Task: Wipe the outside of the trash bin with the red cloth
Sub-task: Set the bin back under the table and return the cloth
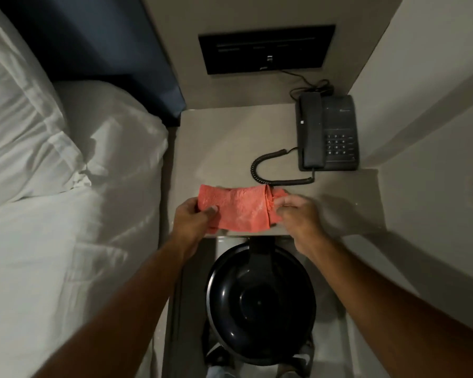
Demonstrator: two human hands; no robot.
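Red cloth (241, 210) is stretched between my hands over the front edge of a grey bedside table (216, 148). My left hand (193, 218) pinches its left end, my right hand (298, 214) grips the bunched right end. Directly below stands the black trash bin (260, 304), lid closed.

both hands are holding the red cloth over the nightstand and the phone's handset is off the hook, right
Not quite. In the head view the handset rests on the phone. The rest holds: the left hand and right hand hold the red cloth over the nightstand.
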